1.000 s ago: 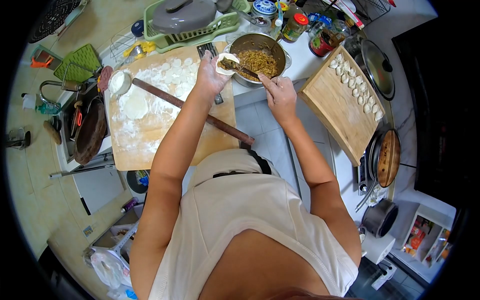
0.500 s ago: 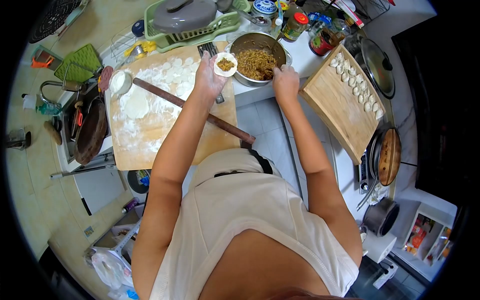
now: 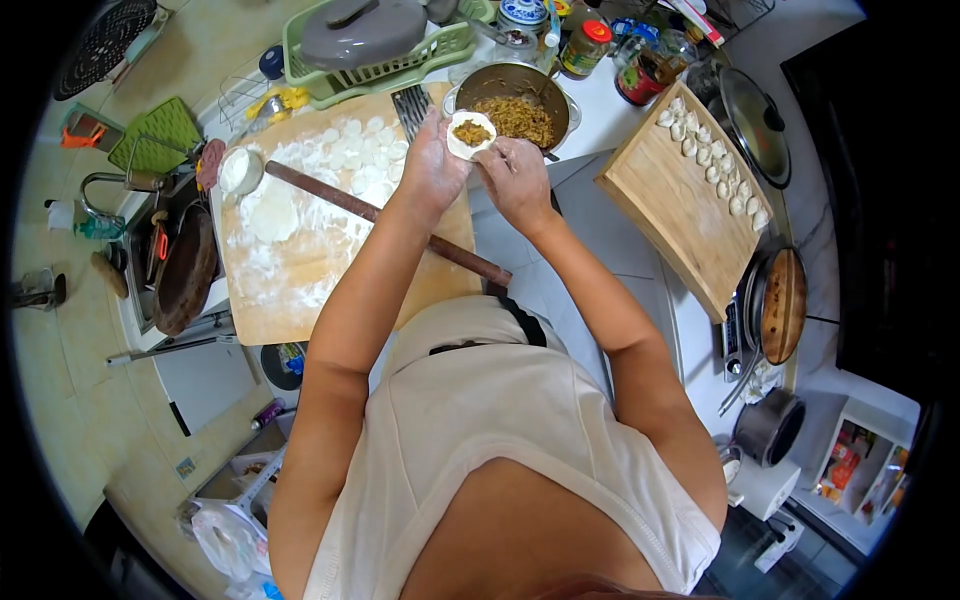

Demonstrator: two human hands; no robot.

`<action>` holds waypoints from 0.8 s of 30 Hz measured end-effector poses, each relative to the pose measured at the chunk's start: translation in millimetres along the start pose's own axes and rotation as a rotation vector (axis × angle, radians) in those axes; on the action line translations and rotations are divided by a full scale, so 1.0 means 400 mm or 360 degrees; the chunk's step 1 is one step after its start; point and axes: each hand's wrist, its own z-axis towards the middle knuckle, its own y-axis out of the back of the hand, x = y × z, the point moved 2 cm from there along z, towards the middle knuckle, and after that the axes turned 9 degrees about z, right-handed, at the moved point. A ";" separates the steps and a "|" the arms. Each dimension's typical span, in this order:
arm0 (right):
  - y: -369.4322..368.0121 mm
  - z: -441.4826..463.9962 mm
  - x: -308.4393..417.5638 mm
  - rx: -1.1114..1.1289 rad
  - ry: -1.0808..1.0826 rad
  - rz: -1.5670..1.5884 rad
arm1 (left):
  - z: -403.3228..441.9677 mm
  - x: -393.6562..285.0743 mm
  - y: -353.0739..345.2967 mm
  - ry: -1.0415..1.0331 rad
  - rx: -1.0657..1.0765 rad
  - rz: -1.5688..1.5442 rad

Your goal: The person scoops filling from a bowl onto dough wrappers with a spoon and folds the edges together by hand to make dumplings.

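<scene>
A round dumpling wrapper with brown filling in its middle is held up in front of the pot. My left hand supports it from the left, fingers partly behind it. At its lower right edge, my right hand has bent fingers pinching the dough. Just behind my hands, a metal pot contains chopped brown filling, with a utensil handle leaning in it. Left of my hands, a floured wooden board bears several flat wrappers and a rolling pin.
To the right, a wooden tray carries rows of folded dumplings. A flour bowl stands at the board's left. A green dish rack and jars line the back. The sink is at left.
My right hand has left the pot's right side, moving left to the wrapper's edge. The wrapper in my left hand has shifted slightly right; the utensil now rests in the pot without my hand.
</scene>
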 end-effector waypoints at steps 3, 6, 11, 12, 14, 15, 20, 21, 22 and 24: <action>0.002 -0.003 -0.004 0.0049 0.0009 -0.0013 | -0.014 -0.008 -0.012 -0.0045 0.0055 0.0081; 0.018 0.010 0.004 0.0025 0.0012 0.0010 | -0.017 -0.002 -0.009 0.0038 0.0010 0.0061; 0.034 0.027 0.020 -0.0078 -0.0094 0.0104 | -0.033 0.010 -0.009 0.0084 0.0026 0.0073; 0.036 0.030 0.025 -0.0103 -0.0166 0.0122 | -0.033 0.014 -0.003 0.0116 0.0034 0.0075; 0.035 0.032 0.023 -0.0213 -0.0295 0.0216 | -0.032 0.018 0.010 0.0135 0.0025 0.0058; 0.035 0.032 0.022 -0.0269 -0.0360 0.0263 | -0.034 0.016 0.011 0.0145 0.0021 0.0049; 0.043 0.045 0.027 -0.0290 -0.0807 0.0552 | -0.058 0.005 -0.005 -0.0077 0.0157 0.0341; 0.045 0.049 0.029 -0.0298 -0.0897 0.0609 | -0.061 0.004 -0.010 -0.0117 0.0123 0.0373; 0.050 0.056 0.033 -0.0313 -0.0899 0.0622 | -0.069 0.002 -0.015 -0.0127 0.0132 0.0408; 0.056 0.064 0.037 -0.0342 -0.0902 0.0648 | -0.084 -0.006 -0.025 -0.0148 0.0150 0.0478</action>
